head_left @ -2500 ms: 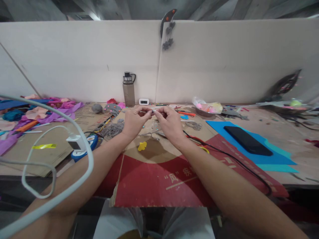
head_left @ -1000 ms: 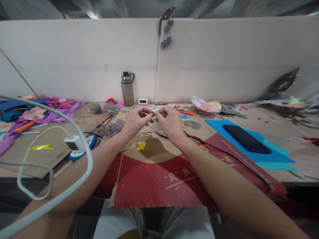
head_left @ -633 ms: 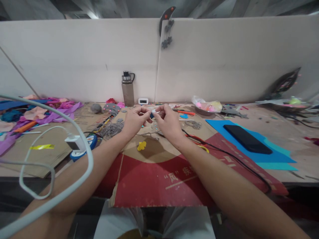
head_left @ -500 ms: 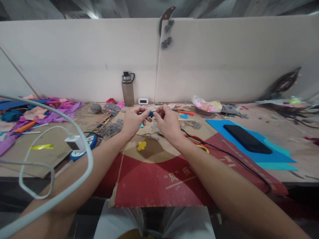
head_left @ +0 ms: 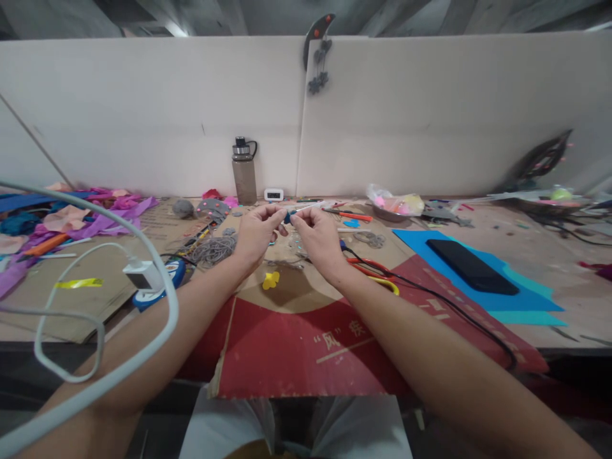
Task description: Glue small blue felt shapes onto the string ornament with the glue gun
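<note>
Between the fingertips of my left hand (head_left: pixel 258 234) and my right hand (head_left: pixel 318 239) is a small dark blue piece (head_left: pixel 289 217), perhaps felt or paper; the fingers cover most of it. Both hands are closed in a pinch and held above the cardboard sheet (head_left: pixel 287 357). A yellow flower-shaped cutout (head_left: pixel 270 280) lies on the cardboard just below them. To the left of my left hand is a tangle of grey cord (head_left: pixel 214 248). Past my right hand lie scissors with red and yellow handles (head_left: pixel 373 268) and a bright blue cutout (head_left: pixel 352 224).
A bottle (head_left: pixel 245 172) and a small white clock (head_left: pixel 274 194) stand by the partition. On the right a black phone (head_left: pixel 471 264) rests on blue sheets (head_left: pixel 406 245). A white cable (head_left: pixel 169 287) loops across the left foreground. Colourful scraps (head_left: pixel 71 220) pile up at far left.
My fingers have shifted slightly on the dark blue piece, and less of it shows. Both hands stay at nearly the same place. The view has moved a little.
</note>
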Available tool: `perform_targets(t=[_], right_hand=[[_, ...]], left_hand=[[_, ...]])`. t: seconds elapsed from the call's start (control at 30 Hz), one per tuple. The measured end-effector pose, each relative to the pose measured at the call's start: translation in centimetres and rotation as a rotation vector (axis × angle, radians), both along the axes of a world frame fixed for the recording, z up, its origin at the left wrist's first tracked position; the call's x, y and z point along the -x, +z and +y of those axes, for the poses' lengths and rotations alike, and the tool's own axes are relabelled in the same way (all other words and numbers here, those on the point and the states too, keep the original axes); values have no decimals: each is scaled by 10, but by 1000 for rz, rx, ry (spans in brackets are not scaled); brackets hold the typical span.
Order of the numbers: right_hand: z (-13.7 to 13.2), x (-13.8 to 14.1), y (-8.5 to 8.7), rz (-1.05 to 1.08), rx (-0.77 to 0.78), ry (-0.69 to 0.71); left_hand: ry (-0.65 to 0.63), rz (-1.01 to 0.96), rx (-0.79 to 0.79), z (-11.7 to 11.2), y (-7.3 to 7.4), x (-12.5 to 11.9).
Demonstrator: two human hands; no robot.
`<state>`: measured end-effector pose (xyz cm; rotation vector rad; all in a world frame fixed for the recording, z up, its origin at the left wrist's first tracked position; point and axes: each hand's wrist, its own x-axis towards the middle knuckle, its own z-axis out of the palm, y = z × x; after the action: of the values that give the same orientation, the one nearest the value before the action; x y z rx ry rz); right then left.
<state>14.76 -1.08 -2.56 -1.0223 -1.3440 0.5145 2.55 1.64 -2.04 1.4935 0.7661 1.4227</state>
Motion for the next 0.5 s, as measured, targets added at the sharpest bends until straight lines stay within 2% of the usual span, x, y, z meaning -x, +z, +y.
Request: perform_targets(t=[0.23, 0.5], right_hand=[[1, 1, -2, 4, -13, -8], [1, -1, 0, 5, 20, -50]], left_hand=[[9, -9, 4, -3, 1, -3], [-47, -39, 21, -3, -2, -5]])
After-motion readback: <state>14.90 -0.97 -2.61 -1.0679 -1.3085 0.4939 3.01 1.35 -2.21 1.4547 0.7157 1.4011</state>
